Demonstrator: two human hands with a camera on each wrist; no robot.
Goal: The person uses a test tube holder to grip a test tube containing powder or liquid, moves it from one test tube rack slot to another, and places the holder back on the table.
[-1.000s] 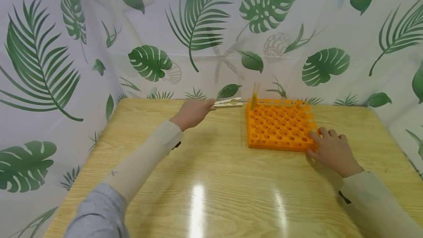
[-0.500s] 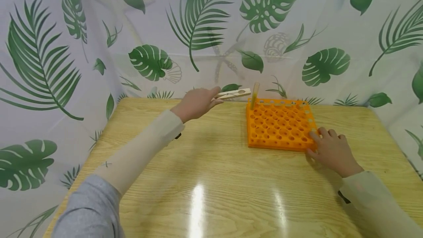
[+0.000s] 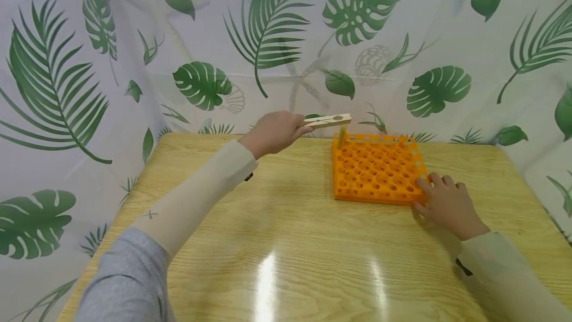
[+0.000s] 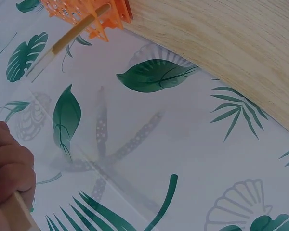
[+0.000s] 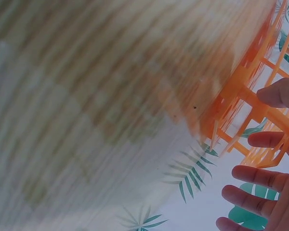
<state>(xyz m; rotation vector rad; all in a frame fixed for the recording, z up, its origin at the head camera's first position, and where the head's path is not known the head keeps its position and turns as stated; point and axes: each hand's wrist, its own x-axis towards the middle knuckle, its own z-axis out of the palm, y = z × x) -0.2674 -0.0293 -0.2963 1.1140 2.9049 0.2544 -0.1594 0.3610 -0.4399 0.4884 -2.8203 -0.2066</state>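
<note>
My left hand (image 3: 277, 133) grips a wooden test tube clamp (image 3: 328, 120); part of its handle shows in the left wrist view (image 4: 17, 214). The clamp's tip overlaps the top of a test tube (image 3: 342, 136) in the head view; whether they touch, I cannot tell. Yellow-orange content fills the lower part of that tube (image 4: 74, 36), which stands slightly tilted in the far left corner of an orange test tube rack (image 3: 373, 168). At the rack's near right corner, my right hand (image 3: 449, 205) rests with thumb and index finger against it, the other fingers spread.
A wooden table (image 3: 268, 222) bears the rack near its back edge. Behind it hangs a white cloth (image 3: 286, 29) printed with green leaves, also along the left side.
My left hand has risen and moved right with the clamp, from beside the rack to the tube's top. The clamp has turned in the hand. Right hand and rack hold still.
</note>
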